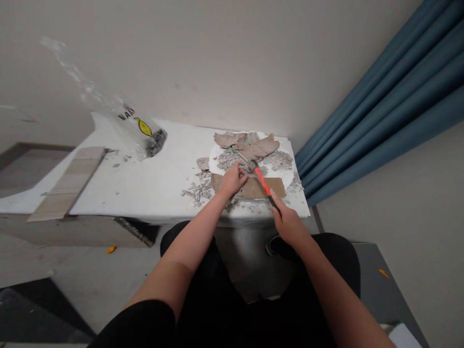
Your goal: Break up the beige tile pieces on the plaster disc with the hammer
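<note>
My right hand [290, 221] is wrapped round the black grip of a hammer [264, 181] with a red shaft. The hammer's head rests low over grey rubble [279, 160], close beside the fingers of my left hand [232, 181]. Those fingers are bent together as in a pinch; what they hold, if anything, is too small to make out. A thin pale stick [242, 155] lies by the hammer head. Behind it are torn brown pieces [266, 146] on a white round sheet or plate [215, 155]. A flat brown board [273, 187] lies nearer me, partly under the hammer.
Crumbs and thin fragments [203, 188] are scattered left of the board on the white tabletop [170, 169]. A clear plastic bag [125, 128] with dark contents stands farther left, past it a cardboard strip [74, 179]. A blue curtain [380, 101] hangs at right.
</note>
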The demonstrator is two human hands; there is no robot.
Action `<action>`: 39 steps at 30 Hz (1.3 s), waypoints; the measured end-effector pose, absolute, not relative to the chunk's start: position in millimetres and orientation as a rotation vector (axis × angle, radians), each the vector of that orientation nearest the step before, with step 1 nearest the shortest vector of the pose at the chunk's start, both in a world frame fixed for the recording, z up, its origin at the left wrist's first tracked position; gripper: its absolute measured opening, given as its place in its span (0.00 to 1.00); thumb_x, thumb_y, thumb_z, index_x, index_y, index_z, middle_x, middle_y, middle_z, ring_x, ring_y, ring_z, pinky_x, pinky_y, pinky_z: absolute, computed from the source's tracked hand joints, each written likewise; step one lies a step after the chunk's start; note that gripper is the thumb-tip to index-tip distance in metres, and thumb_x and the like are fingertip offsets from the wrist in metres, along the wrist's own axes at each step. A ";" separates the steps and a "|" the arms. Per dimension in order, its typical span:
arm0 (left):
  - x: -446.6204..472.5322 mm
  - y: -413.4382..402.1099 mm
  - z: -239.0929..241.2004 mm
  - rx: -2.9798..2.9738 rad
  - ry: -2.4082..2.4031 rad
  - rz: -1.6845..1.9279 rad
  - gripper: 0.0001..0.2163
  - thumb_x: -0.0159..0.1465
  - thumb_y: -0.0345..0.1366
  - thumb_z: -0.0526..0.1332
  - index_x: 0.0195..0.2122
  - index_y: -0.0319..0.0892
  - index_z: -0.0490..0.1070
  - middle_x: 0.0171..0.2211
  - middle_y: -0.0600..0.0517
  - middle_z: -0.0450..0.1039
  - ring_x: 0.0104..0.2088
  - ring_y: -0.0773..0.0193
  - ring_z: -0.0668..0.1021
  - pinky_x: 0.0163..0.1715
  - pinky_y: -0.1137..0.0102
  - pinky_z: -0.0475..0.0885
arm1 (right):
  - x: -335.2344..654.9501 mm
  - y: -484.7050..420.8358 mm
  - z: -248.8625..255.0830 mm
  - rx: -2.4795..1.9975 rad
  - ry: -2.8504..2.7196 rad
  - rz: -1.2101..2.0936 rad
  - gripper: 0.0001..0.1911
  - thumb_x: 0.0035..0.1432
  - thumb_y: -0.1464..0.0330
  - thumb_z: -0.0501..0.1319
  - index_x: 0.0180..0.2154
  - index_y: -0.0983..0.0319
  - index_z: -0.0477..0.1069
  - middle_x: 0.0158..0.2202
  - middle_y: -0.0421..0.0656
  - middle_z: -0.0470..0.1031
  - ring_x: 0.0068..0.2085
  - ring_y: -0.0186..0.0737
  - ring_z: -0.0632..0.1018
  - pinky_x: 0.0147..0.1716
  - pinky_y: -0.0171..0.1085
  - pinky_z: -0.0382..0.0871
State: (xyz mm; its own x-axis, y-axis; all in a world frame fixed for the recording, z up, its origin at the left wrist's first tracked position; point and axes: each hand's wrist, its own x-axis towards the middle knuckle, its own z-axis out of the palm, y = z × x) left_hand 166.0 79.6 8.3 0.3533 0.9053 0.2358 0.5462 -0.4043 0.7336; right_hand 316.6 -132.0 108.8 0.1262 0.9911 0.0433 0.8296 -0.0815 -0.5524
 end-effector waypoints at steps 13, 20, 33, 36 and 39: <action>166.4 80.1 5.9 2.061 1.260 0.883 0.20 0.61 0.35 0.63 0.54 0.45 0.61 0.36 0.53 0.80 0.33 0.62 0.78 0.36 0.68 0.68 | 313.7 -124.7 105.3 -1.977 -1.785 0.440 0.32 0.69 0.67 0.48 0.72 0.59 0.49 0.51 0.50 0.79 0.45 0.50 0.81 0.42 0.41 0.73; 166.7 79.8 6.2 2.070 1.271 0.867 0.20 0.61 0.34 0.63 0.54 0.45 0.61 0.35 0.53 0.80 0.34 0.61 0.79 0.37 0.68 0.69 | 313.8 -125.6 105.1 -2.024 -1.768 0.463 0.32 0.69 0.68 0.47 0.72 0.60 0.50 0.46 0.51 0.81 0.43 0.51 0.81 0.42 0.42 0.72; 166.6 76.6 10.2 2.083 1.308 0.791 0.21 0.61 0.35 0.63 0.55 0.45 0.62 0.35 0.52 0.79 0.35 0.59 0.79 0.39 0.66 0.69 | 313.7 -129.1 96.4 -1.992 -1.771 0.548 0.32 0.68 0.69 0.48 0.72 0.60 0.51 0.46 0.50 0.81 0.44 0.49 0.81 0.43 0.41 0.73; 164.8 78.2 10.2 2.080 1.267 0.792 0.23 0.60 0.35 0.64 0.56 0.45 0.61 0.37 0.52 0.79 0.36 0.60 0.78 0.40 0.66 0.70 | 313.3 -130.3 96.3 -1.977 -1.746 0.536 0.33 0.68 0.69 0.49 0.72 0.59 0.50 0.49 0.51 0.80 0.46 0.50 0.81 0.45 0.42 0.73; 161.4 82.8 11.8 2.096 1.183 0.888 0.27 0.57 0.34 0.63 0.59 0.44 0.59 0.46 0.49 0.77 0.39 0.61 0.77 0.43 0.66 0.71 | 311.5 -131.0 94.7 -1.996 -1.727 0.519 0.33 0.68 0.69 0.48 0.72 0.60 0.50 0.51 0.52 0.79 0.47 0.52 0.81 0.45 0.44 0.72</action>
